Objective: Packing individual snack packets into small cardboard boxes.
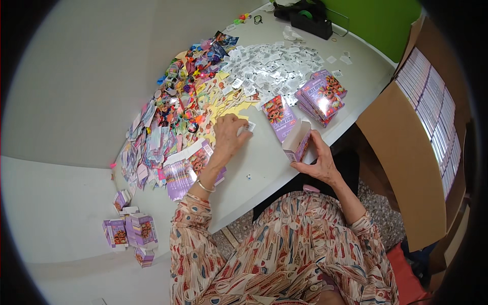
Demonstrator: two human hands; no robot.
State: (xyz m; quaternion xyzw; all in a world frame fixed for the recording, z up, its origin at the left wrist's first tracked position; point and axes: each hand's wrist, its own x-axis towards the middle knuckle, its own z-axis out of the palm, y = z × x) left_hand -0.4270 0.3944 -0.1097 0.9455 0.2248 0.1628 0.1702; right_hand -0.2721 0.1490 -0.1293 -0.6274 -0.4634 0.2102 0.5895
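My right hand (324,161) is closed around a small purple carton (298,143), tilted, with its pale inside showing at the raised end. Near the yellow paper pieces, my left hand (230,138) has its fingers curled and pinches a small white printed packet (249,127) by the thumb. Just beyond the held carton lies a flat purple box (278,116) with a colourful picture. Several similar boxes (321,96) form a stack to its right. Beside my left wrist, a fanned row of purple folded cartons (180,178) rests on the table.
White packets (277,61) cover the far middle of the table (254,175). Left of them spread yellow cut-outs (223,96) and colourful trinkets (178,101). A black tape dispenser (311,25) stands at the back. Purple cartons (134,231) sit at left; a large cardboard box (401,157) stands at right.
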